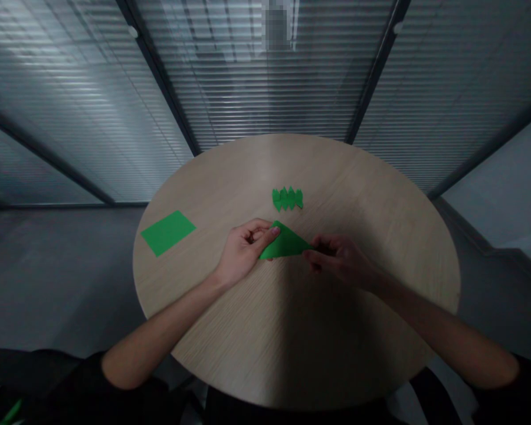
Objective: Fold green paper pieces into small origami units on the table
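Between my two hands is a green sheet of paper (285,242), folded into a triangle and held above the table. My left hand (246,245) pinches its left side, the thumb lying on top near the upper corner. At the right, the fingers of my right hand (336,255) are closed on the narrow tip of the triangle. Just beyond the paper lies a row of small folded green paper pieces (287,199) with pointed ends, set close together.
A flat green paper sheet (168,232) lies on the left part of the round wooden table (230,348). Glass panels with blinds (265,100) stand right behind the table's far edge. A dark shadow falls across the table's front right.
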Demonstrator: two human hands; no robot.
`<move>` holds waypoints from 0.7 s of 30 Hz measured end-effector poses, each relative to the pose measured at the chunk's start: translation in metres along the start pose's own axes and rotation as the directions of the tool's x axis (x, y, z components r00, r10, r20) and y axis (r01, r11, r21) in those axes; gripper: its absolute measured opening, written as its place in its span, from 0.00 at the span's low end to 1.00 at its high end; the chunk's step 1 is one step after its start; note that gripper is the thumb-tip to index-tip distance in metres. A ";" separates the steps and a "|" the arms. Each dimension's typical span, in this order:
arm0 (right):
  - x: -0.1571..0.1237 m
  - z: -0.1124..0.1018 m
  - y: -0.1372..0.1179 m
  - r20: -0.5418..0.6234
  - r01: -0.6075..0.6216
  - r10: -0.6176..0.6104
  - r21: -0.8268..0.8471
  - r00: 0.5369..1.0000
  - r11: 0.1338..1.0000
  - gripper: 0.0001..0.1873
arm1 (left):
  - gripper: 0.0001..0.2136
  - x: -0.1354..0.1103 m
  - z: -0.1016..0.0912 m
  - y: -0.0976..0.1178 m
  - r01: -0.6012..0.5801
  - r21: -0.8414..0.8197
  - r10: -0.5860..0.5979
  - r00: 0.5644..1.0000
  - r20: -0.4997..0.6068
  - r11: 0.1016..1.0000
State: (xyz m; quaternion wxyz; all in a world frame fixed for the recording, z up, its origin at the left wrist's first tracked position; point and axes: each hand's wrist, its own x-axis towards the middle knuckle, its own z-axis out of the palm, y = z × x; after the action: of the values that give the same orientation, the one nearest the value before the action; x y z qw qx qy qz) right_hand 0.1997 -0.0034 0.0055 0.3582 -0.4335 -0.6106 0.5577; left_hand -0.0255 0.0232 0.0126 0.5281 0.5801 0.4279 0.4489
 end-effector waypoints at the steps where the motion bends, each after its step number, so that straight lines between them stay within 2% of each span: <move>1: 0.000 0.000 0.001 -0.003 0.003 -0.003 -0.002 1.000 1.000 0.15 | 0.12 0.000 0.000 0.000 0.006 -0.001 -0.006 1.000 0.002 1.000; 5: 0.002 0.001 0.003 -0.039 0.000 0.000 0.004 0.999 1.000 0.15 | 0.12 0.001 -0.002 0.002 0.025 0.020 -0.025 0.999 0.028 0.999; 11: 0.002 0.002 0.005 -0.100 0.033 -0.037 -0.039 0.994 0.999 0.14 | 0.11 -0.002 -0.002 0.005 0.077 0.132 -0.098 0.983 0.154 0.988; 21: 0.002 0.000 0.003 -0.148 0.027 -0.027 -0.001 0.989 1.000 0.14 | 0.10 -0.001 -0.005 0.005 0.088 0.181 -0.116 0.981 0.153 0.980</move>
State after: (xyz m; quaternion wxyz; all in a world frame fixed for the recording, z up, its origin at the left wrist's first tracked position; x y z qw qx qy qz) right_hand 0.1994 -0.0017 0.0019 0.4101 -0.4653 -0.5877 0.5195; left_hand -0.0301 0.0227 0.0180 0.5313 0.6359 0.4498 0.3333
